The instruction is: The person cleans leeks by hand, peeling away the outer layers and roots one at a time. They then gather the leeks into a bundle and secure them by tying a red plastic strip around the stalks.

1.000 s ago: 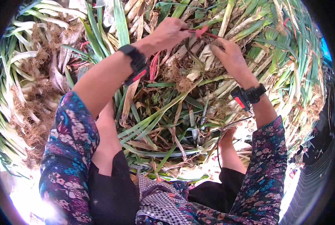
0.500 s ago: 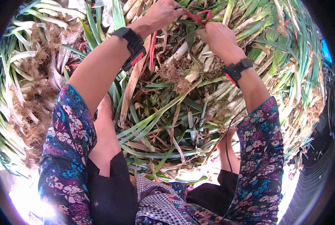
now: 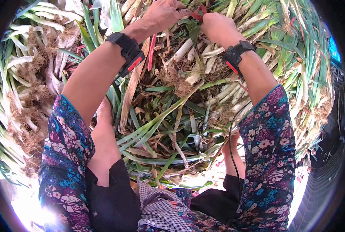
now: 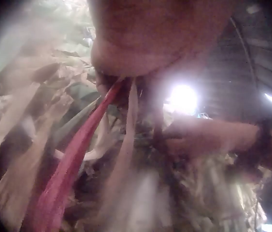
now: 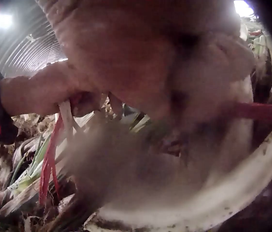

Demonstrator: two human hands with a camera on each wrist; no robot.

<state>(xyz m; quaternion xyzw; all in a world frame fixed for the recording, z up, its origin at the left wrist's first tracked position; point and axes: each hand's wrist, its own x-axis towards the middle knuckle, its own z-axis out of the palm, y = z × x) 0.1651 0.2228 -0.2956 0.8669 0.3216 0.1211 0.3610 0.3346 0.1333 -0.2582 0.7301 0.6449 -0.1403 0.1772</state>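
Near the top of the head view, the left hand (image 3: 164, 15) pinches a red strip (image 3: 198, 14), and its loose tail hangs below the palm. In the left wrist view that red strip (image 4: 73, 164) drops from under the left hand (image 4: 160, 38) beside a dry leaf. Close by on the right, the right hand (image 3: 220, 30) has its fingers curled at the strip's other side, over leek stalks (image 3: 183, 49). From the right hand (image 5: 136, 53) a red piece (image 5: 266, 112) runs out in the right wrist view. Its fingertips are blurred.
Leeks with brown roots (image 3: 29, 131) are heaped at the left, and more green leeks (image 3: 305, 58) at the right. Loose leaves (image 3: 157, 120) cover the ground between the person's bare feet. A thin black cable (image 3: 231, 150) hangs beside the right forearm.
Both hands have moved up and left, toward the top edge, with the red strip. The right hand has turned more knuckles-up and is closer to the left hand.
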